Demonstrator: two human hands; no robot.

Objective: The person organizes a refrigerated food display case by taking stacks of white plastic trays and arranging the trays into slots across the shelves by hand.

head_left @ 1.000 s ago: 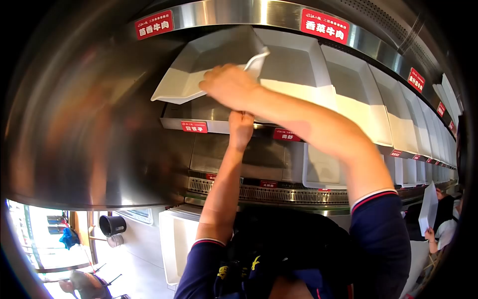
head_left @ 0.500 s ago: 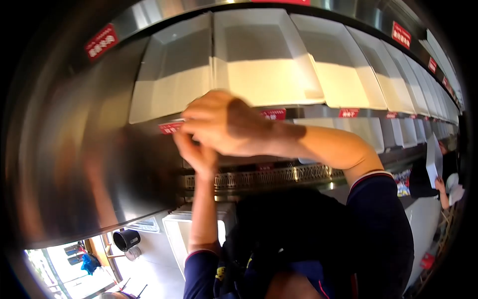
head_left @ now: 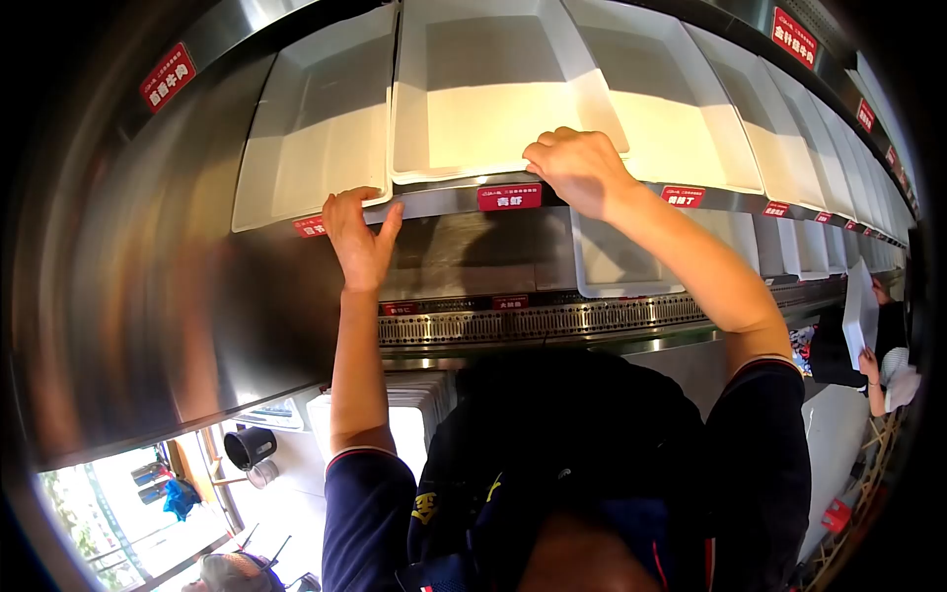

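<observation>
White rectangular trays stand side by side on a metal shelf. My right hand (head_left: 580,170) has its fingers curled over the front right corner of the middle tray (head_left: 483,163). My left hand (head_left: 359,237) is at the front right corner of the left tray (head_left: 311,178), beside the middle tray's left corner. Its fingers lie at the rim and its thumb stands apart. A red label (head_left: 509,197) with white characters is on the shelf edge between my hands.
More white trays (head_left: 681,118) run along the shelf to the right. Another tray (head_left: 631,266) sits on the lower level, above a perforated metal strip (head_left: 533,321). Stacked trays (head_left: 419,405) are at lower left. A person (head_left: 858,340) at far right holds a white tray (head_left: 859,308).
My hands were close together and blurred near the left tray's front corner. My right hand has moved right to the middle tray's other corner, and the left hand's fingers have spread.
</observation>
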